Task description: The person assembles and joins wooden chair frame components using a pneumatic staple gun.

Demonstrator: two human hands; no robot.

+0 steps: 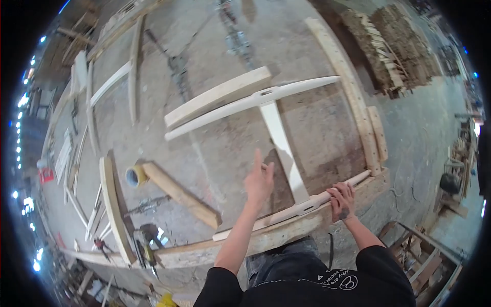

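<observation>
An H-shaped wooden frame lies on the worktable, its two long tapered rails joined by a flat pale crosspiece [284,148]. My right hand [341,201] is closed over the right part of the near wooden rail [273,219], by the table's front edge. Left of the crosspiece, my left hand [259,179] is raised with the index finger stretched out and the other fingers partly curled; nothing shows in it. The far rail [220,115] has a slot where the crosspiece meets it. Beside it lies a thick wooden beam [220,95].
A raised timber border [353,97] edges the worktable [327,123]. At left are a tape roll [136,175], a wooden block [184,195], a long beam [115,210] and a power tool [147,245]. Chains with clamps [238,43] lie at the back. Stacked timber [394,51] stands beyond.
</observation>
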